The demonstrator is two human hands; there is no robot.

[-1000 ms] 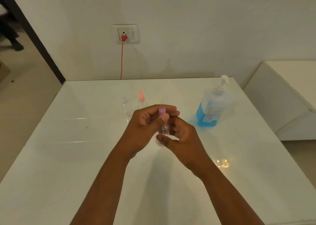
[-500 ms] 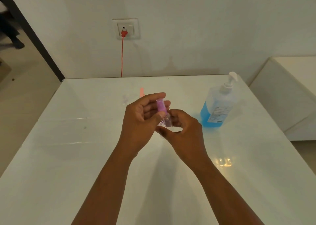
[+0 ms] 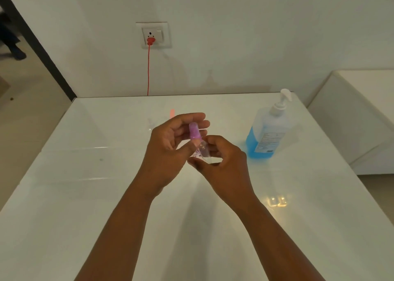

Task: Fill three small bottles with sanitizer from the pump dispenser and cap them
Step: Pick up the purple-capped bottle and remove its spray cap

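My left hand point(image 3: 168, 144) pinches the purple cap point(image 3: 195, 131); my right hand point(image 3: 221, 159) grips the small clear bottle point(image 3: 202, 151), nearly upright, cap tilted slightly leftward.

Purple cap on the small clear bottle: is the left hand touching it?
Touching. The head view shows the left hand with its thumb pressed against the purple cap, while the right hand holds the small clear bottle.

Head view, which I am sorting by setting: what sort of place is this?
Probably a plain indoor room, home or office: a glossy white table against a bare wall, a wall socket with a red cord, and a low white cabinet.
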